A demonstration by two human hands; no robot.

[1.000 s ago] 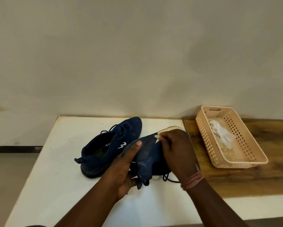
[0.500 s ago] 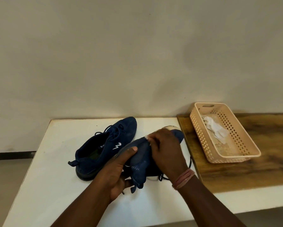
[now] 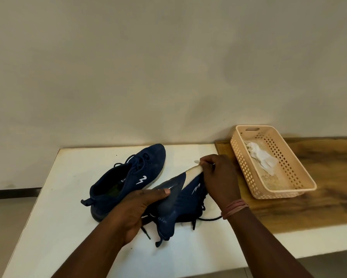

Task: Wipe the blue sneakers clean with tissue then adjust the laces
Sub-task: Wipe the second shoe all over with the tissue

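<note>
Left hand grips the heel end of one blue sneaker, thumb stretched flat along its upturned side, fingers wrapped underneath. That sneaker is tipped on its side, lifted off the white desk, toe pointing away toward the wall. Right hand is curled over the toe end, fingertips pinching a small white tissue against the pale sole edge; only a sliver of tissue shows past the fingers. Loose dark laces hang from the held sneaker and trail onto the desk below the right wrist, which carries a pinkish thread band. Second blue sneaker sits upright on the desk just left of the held one, laced, toe toward the wall. Peach perforated basket rests on the wooden surface to the right, near the right hand but apart from it, with crumpled white tissues inside.
</note>
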